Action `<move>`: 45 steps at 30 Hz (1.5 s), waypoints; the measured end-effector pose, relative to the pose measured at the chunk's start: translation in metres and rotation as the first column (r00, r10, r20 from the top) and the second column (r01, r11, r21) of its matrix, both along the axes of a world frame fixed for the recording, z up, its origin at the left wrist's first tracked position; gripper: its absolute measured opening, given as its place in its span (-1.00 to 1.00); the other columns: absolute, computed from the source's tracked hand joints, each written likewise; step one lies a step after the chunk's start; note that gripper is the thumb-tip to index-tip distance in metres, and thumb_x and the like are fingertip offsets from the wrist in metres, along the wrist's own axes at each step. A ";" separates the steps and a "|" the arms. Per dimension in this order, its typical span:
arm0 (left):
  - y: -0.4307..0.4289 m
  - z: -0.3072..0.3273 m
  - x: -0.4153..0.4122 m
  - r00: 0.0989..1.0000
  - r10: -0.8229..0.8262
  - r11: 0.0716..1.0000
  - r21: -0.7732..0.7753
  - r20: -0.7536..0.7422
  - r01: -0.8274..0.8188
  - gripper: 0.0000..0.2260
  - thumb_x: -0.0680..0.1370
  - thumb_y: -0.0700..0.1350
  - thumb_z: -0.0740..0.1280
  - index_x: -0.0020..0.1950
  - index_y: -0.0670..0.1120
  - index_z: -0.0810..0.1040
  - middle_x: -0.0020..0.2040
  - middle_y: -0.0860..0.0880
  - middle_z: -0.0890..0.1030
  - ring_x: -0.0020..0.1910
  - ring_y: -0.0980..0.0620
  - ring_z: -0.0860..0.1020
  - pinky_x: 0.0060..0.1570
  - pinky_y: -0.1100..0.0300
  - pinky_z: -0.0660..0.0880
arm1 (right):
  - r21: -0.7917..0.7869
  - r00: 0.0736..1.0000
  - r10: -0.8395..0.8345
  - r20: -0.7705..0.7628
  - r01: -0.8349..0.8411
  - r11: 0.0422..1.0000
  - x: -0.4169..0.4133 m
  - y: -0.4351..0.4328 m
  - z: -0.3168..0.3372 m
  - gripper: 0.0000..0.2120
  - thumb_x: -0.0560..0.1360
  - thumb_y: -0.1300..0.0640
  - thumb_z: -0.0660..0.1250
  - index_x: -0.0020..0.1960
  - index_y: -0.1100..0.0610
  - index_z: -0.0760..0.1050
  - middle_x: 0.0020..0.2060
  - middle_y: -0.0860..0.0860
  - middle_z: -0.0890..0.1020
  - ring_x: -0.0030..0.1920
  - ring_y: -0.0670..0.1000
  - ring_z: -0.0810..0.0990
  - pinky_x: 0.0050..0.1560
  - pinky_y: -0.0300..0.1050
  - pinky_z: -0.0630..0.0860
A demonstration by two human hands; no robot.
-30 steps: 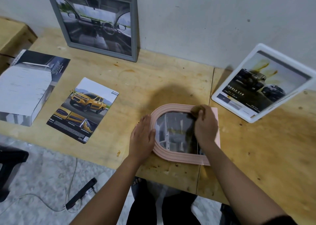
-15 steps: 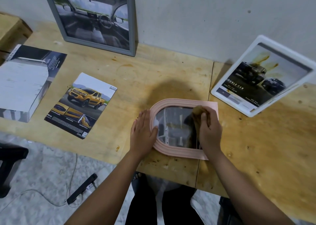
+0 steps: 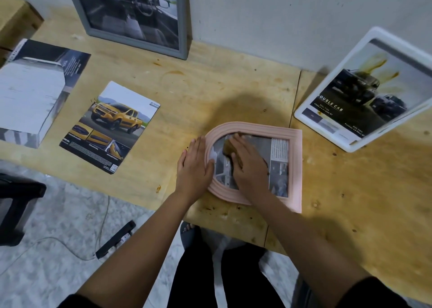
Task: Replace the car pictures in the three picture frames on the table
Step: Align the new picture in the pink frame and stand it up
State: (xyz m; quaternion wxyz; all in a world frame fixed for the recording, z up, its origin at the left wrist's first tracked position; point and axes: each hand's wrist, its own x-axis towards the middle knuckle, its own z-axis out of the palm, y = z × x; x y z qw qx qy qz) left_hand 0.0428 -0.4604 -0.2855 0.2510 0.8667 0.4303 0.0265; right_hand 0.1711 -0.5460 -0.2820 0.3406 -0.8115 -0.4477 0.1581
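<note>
Hands rest flat on the pink frame (image 3: 295, 167), which lies near the front edge of the wooden table (image 3: 210, 92). Left hand (image 3: 195, 165), fingers together, presses its rounded end. Right hand (image 3: 249, 165), fingers spread, lies on the picture (image 3: 278, 165) inside.

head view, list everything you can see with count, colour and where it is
pink arched frame: 1, pink, flat on the table near its front edge, under both hands
grey frame: 1, grey, leaning on the wall at back
white frame: 1, white, propped at right
yellow pickup leaflet: 1, yellow and white, flat on the table left of centre
dark brochure: 1, white and dark, far left
table: 1, light wood
black bar with cable: 1, on the floor
left hand: 1, flat on the pink frame's left rim
right hand: 1, pressed on the frame's picture
</note>
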 end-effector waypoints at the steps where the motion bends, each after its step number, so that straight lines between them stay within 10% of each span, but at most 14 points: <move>1: 0.000 0.000 0.001 1.000 0.002 1.000 0.001 0.001 -0.002 -0.43 0.55 0.07 -0.02 0.54 -0.08 0.01 0.55 -0.01 0.11 0.54 0.05 0.01 0.46 0.10 -0.03 | -0.003 0.996 0.084 -0.007 -0.084 0.996 0.004 0.001 0.001 -0.59 0.54 0.12 0.11 0.35 0.15 0.42 0.34 0.07 0.47 0.39 0.00 0.36 0.40 -0.07 0.27; 9: -0.002 0.003 0.002 1.000 0.019 0.999 -0.029 0.007 -0.019 -0.49 0.63 0.00 0.02 0.54 -0.05 -0.03 0.56 0.03 0.05 0.54 0.09 -0.05 0.47 0.13 -0.10 | -0.053 0.761 0.556 -0.334 -0.604 0.795 0.049 -0.014 0.019 -0.75 0.48 0.15 0.24 0.07 0.05 0.63 0.11 -0.03 0.64 0.20 -0.02 0.54 0.28 0.01 0.41; 17: -0.002 0.007 0.001 1.000 0.028 0.998 -0.055 0.007 -0.027 -0.49 0.63 -0.04 0.05 0.55 -0.04 -0.05 0.56 0.04 0.04 0.54 0.11 -0.06 0.47 0.14 -0.11 | -0.353 0.729 0.378 -0.571 -0.634 0.688 0.105 -0.023 0.053 -0.79 0.25 0.09 0.22 -0.31 -0.10 0.61 -0.19 -0.03 0.66 -0.06 0.03 0.57 0.12 0.01 0.47; 21: -0.001 0.004 0.001 1.000 0.018 0.999 -0.047 0.004 -0.018 -0.47 0.59 0.04 -0.04 0.55 -0.04 -0.05 0.56 0.04 0.04 0.53 0.11 -0.05 0.47 0.14 -0.11 | -0.172 0.756 0.181 -0.629 -0.362 0.916 0.114 0.000 0.068 -0.78 0.26 0.13 0.16 -0.26 0.10 0.58 -0.23 0.06 0.58 -0.11 0.04 0.49 -0.04 -0.19 0.42; 29: -0.002 0.001 0.000 1.000 0.021 0.999 -0.028 0.017 -0.021 -0.42 0.54 0.08 -0.07 0.55 -0.05 -0.02 0.55 0.03 0.08 0.53 0.09 -0.01 0.47 0.11 -0.06 | -0.141 0.899 0.137 -0.416 -0.212 0.967 0.072 -0.030 0.043 -0.75 0.37 0.14 0.14 -0.20 -0.02 0.59 -0.26 -0.01 0.62 -0.15 0.02 0.56 -0.02 -0.03 0.48; 35: -0.002 0.001 0.001 0.999 0.035 0.999 -0.038 0.034 -0.034 -0.46 0.59 0.06 -0.02 0.55 -0.05 -0.02 0.55 0.02 0.10 0.54 0.07 0.01 0.46 0.13 -0.07 | -0.498 0.845 0.386 -0.370 -0.531 0.685 0.080 -0.043 0.076 -0.79 0.44 0.14 0.17 -0.25 -0.07 0.54 -0.21 -0.08 0.57 -0.17 -0.10 0.48 -0.16 -0.19 0.36; 40: 0.000 0.002 0.002 0.997 0.053 0.997 -0.052 0.063 -0.050 -0.49 0.62 -0.02 0.09 0.54 -0.06 0.01 0.54 -0.01 0.13 0.54 0.05 0.03 0.48 0.08 -0.03 | -0.331 0.914 -0.075 -0.400 -0.067 0.941 0.115 -0.078 0.108 -0.73 0.46 0.25 0.16 -0.26 0.03 0.58 -0.24 -0.01 0.60 -0.16 0.01 0.52 -0.09 -0.08 0.46; 45: 0.002 0.004 0.001 0.995 0.047 0.995 -0.096 0.090 -0.038 -0.48 0.62 -0.06 0.11 0.54 -0.08 0.02 0.54 -0.03 0.15 0.54 0.02 0.04 0.47 0.05 -0.02 | -0.238 0.894 -0.414 0.170 0.445 0.863 0.109 -0.162 0.088 -0.70 0.51 0.23 0.23 0.20 0.05 0.52 0.11 0.04 0.61 0.11 0.10 0.53 0.02 -0.07 0.41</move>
